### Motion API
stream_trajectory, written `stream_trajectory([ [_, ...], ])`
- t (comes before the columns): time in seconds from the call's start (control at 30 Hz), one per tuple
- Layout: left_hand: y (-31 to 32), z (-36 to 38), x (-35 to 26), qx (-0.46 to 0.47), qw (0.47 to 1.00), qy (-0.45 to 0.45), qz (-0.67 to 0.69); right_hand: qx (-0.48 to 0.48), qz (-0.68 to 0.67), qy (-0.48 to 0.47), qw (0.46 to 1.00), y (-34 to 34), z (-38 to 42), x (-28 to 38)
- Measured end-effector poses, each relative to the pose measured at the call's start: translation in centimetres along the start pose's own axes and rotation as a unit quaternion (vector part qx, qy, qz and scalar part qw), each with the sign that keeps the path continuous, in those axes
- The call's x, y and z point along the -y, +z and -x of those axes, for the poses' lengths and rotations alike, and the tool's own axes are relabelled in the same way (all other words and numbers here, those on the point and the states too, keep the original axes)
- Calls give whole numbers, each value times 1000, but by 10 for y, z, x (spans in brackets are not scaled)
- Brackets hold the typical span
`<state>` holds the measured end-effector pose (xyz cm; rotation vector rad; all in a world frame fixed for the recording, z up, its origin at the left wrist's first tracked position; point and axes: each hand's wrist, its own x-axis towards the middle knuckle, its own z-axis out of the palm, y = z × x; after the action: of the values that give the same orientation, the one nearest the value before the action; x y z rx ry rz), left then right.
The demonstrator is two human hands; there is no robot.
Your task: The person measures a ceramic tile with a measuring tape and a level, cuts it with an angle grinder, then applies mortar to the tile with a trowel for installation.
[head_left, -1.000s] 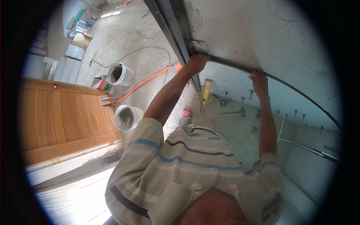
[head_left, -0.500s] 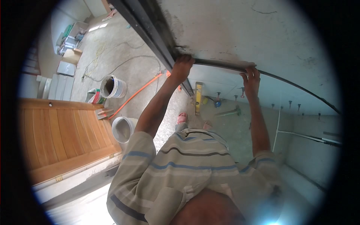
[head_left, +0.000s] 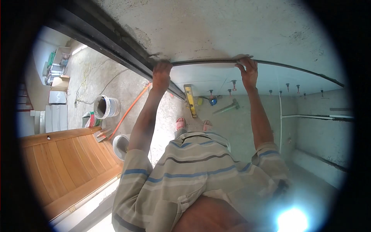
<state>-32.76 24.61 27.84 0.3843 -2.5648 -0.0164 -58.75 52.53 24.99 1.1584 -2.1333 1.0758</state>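
A large pale wall tile (head_left: 208,75) stands against the grey wall, its dark top edge running across the view. My left hand (head_left: 161,75) is closed over that edge at the tile's left end, beside a dark metal door frame (head_left: 116,44). Farther right, my right hand (head_left: 248,73) hooks its fingers over the same edge, thumb on the front face. Below, a row of tile levelling clips (head_left: 234,85) with reddish ends sticks out along a joint. A yellow spirit level (head_left: 190,101) leans near the foot of the frame.
On the floor lie a hammer (head_left: 228,106) and a small blue round item (head_left: 213,101). Left of me are a white bucket (head_left: 112,107), another bucket (head_left: 120,147), an orange hose (head_left: 133,104), a trowel (head_left: 102,134) and a wooden door (head_left: 73,162). White pipe (head_left: 281,123) runs along the right wall.
The camera view has turned, so the frame and both hands appear farther left. Both hands stay on the tile's top edge, the right one slightly nearer the left.
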Motion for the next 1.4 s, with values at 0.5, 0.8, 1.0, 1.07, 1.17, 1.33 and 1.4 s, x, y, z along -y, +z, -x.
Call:
stream_trajectory([
  [0.5,19,14,-10,-55,997,-51,-27,-2,-28,-33,999,11,0,2],
  [0.8,23,70,-76,46,993,-91,-66,61,-21,-29,998,7,-1,-4],
  [1.0,19,45,-77,21,991,-133,-5,59,-5,-50,997,6,-4,-2],
  [1.07,14,22,-67,12,994,-112,-2,73,5,-55,996,4,-1,-2],
  [1.17,12,7,-58,29,995,-92,-11,75,21,-54,995,5,2,10],
  [1.33,23,12,-51,60,993,-72,-66,61,-26,0,998,22,32,25],
  [1.4,47,16,-44,125,990,-56,-38,47,-6,102,994,31,50,42],
])
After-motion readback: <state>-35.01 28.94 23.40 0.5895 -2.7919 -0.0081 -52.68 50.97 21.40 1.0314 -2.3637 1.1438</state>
